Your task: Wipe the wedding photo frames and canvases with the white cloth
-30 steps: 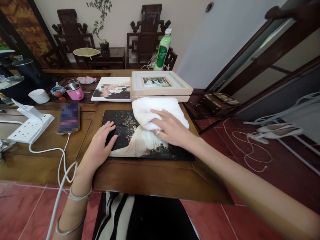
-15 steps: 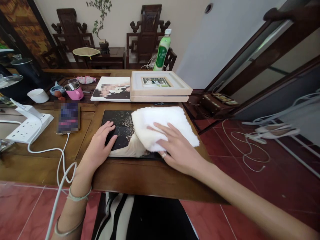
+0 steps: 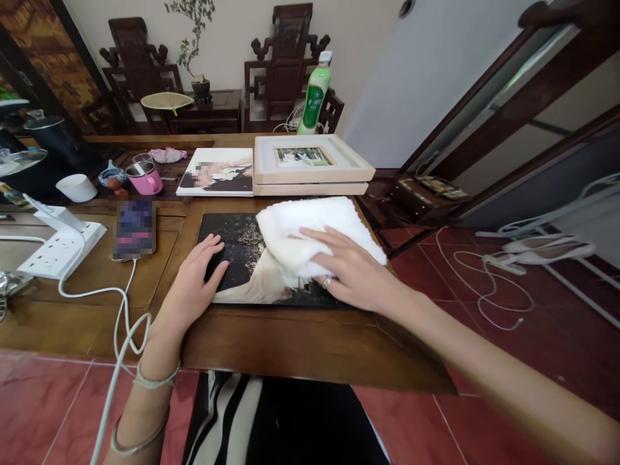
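A dark photo panel (image 3: 227, 242), printed with a pale flowing dress, lies flat on the wooden table near its front edge. My left hand (image 3: 196, 274) rests open on the panel's left side, thumb apart from the fingers. Spread over the panel's right half is a fluffy white towel (image 3: 334, 216), folded back along its left side. My right hand (image 3: 351, 268), with a ring on one finger, presses down on the towel and holds it against the panel. The towel hides much of the picture beneath it.
Behind the panel stand stacked light-wood frames (image 3: 314, 177) and a white-edged photo board (image 3: 217, 171). A green bottle (image 3: 314, 97) stands at the back. To the left are a phone (image 3: 134, 227), a power strip (image 3: 62, 248) with white cables, and a pink mug (image 3: 145, 177).
My right hand and the towel first came toward me and to the right, then slid back away slightly, uncovering more of the dress. My left hand has stayed in place.
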Tool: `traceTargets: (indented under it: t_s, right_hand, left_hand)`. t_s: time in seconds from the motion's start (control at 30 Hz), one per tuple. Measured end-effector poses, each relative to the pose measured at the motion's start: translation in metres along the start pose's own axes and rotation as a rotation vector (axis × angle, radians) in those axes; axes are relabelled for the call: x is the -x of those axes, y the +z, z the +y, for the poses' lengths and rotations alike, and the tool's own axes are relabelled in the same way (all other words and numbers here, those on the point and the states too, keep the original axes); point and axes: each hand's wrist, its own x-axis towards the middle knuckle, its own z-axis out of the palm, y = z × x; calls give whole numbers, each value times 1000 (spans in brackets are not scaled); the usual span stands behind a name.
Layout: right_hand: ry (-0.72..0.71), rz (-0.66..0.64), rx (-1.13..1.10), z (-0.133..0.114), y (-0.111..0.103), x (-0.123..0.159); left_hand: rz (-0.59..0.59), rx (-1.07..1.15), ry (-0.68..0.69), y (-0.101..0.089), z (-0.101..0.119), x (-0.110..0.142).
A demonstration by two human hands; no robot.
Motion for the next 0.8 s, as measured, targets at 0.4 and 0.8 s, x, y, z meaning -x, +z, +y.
traceTargets:
  t_s: [0.4,0.8]
  right_hand:
    - [117,82,85,9,7,21]
    - [-22,50,-114,-48,-18,24]
  left_hand:
    - [1,13,-7,5,-1,4]
    - [0,5,-13,-16,-11,-21]
